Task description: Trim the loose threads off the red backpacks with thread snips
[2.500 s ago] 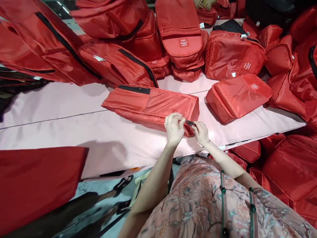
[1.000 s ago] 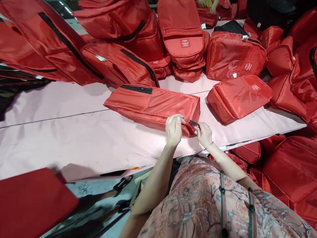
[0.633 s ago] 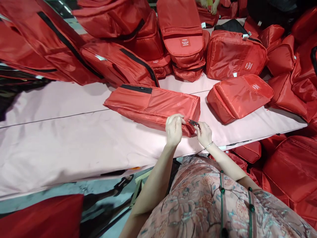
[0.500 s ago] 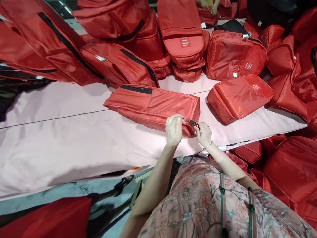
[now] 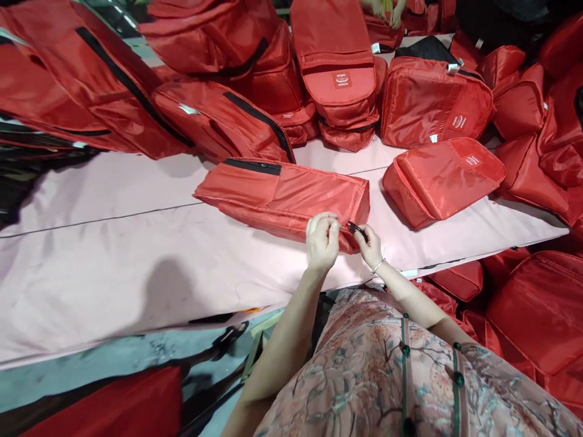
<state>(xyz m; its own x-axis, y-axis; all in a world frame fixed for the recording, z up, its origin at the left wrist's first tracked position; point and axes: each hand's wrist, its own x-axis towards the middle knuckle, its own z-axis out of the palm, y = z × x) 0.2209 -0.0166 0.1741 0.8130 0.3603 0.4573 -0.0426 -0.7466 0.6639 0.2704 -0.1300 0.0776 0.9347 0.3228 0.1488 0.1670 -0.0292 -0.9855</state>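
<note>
A red bag (image 5: 291, 197) with a short black zipper lies on its side on the pink-covered table in front of me. My left hand (image 5: 323, 241) is closed in a pinch at the bag's near right edge; what sits between the fingertips is too small to make out. My right hand (image 5: 368, 244), with a bracelet at the wrist, grips a pair of small dark thread snips (image 5: 356, 229). The snips' tips point left, at the bag's corner, close to my left fingertips.
A second red bag (image 5: 444, 182) lies to the right. Red bags are piled along the far side, among them an upright one (image 5: 337, 79). More red bags (image 5: 537, 309) lie below the table edge at right. Another person's hand (image 5: 395, 15) shows at the top.
My left thumb has moved into a tighter pinch, and the snips have turned slightly in my right hand. At lower left, a large red piece has moved down and then rightward beside a walking person's legs.
</note>
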